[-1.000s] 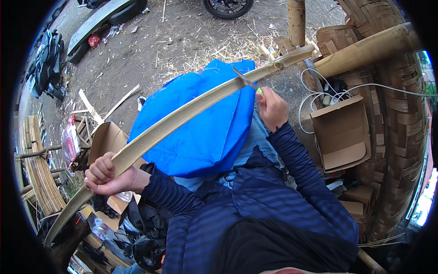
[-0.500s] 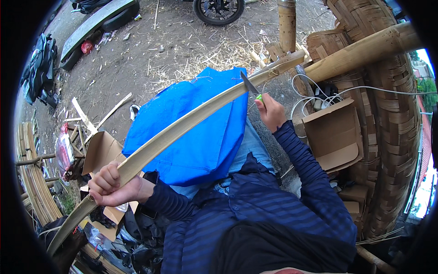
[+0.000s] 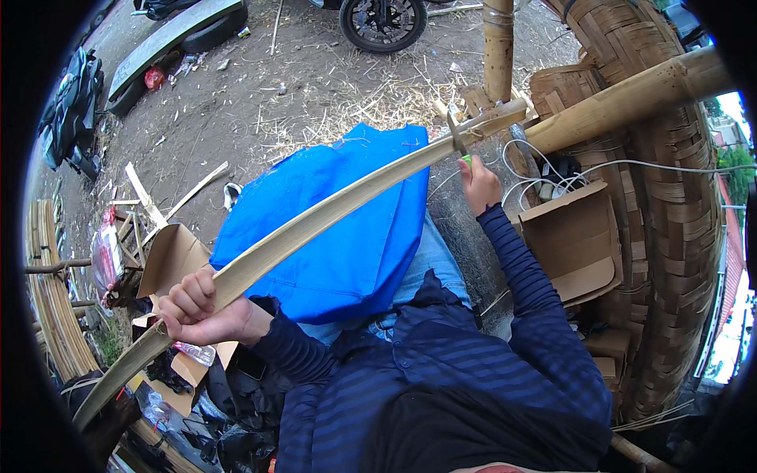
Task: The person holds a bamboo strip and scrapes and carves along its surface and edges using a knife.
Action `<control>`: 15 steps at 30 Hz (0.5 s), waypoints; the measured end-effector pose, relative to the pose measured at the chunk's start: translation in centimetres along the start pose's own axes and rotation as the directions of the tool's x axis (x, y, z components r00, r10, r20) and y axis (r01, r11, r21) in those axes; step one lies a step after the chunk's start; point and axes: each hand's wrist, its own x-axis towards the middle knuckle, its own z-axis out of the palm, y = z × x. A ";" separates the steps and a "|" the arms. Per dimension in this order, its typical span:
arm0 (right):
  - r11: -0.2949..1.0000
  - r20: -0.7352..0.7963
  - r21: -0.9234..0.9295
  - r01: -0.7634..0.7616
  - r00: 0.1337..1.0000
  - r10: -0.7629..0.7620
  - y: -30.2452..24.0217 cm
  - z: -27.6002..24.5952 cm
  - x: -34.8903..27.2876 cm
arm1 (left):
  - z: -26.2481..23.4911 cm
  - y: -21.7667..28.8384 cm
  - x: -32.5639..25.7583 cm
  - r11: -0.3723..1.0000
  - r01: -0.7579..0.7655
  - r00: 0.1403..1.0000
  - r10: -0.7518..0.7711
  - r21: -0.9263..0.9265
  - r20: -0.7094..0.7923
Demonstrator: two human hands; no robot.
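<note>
A long, pale bamboo strip [image 3: 315, 217] slants from the lower left up to the far right, over a blue cloth [image 3: 303, 260] on my lap. My left hand [image 3: 203, 311] is closed around the strip toward its lower left end. In my right hand [image 3: 479, 188] is a knife [image 3: 456, 135] with a bright green handle, mostly hidden by the fingers. Its blade stands across the strip near the far end and appears to touch it. That far end lies by an upright bamboo post [image 3: 497, 51].
A thick bamboo pole [image 3: 631, 98] and woven bamboo baskets [image 3: 670, 236] stand at the right. An open cardboard box [image 3: 572, 240] and a loose white cable [image 3: 544, 185] are beside my right arm. Split bamboo lengths [image 3: 51, 292] lie left; shavings [image 3: 355, 110] litter the ground ahead.
My right hand has moved the knife slightly right along the strip toward its far end, and the blade now stands more upright. My left hand keeps its grip.
</note>
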 end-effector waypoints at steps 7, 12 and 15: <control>0.979 0.083 -0.131 -0.156 0.982 0.168 -0.5 -0.8 1.9 | 0.3 -0.2 -0.4 0.997 -0.031 0.998 0.035 0.069 -0.060; 0.995 0.097 -0.034 0.090 0.992 -0.086 -1.1 -1.7 1.4 | 0.0 0.4 -0.4 0.994 -0.020 0.996 0.029 0.107 -0.084; 0.994 0.100 -0.087 -0.061 0.993 0.070 0.5 0.3 1.8 | 0.5 -1.3 -0.8 0.993 -0.033 0.997 0.040 0.114 -0.062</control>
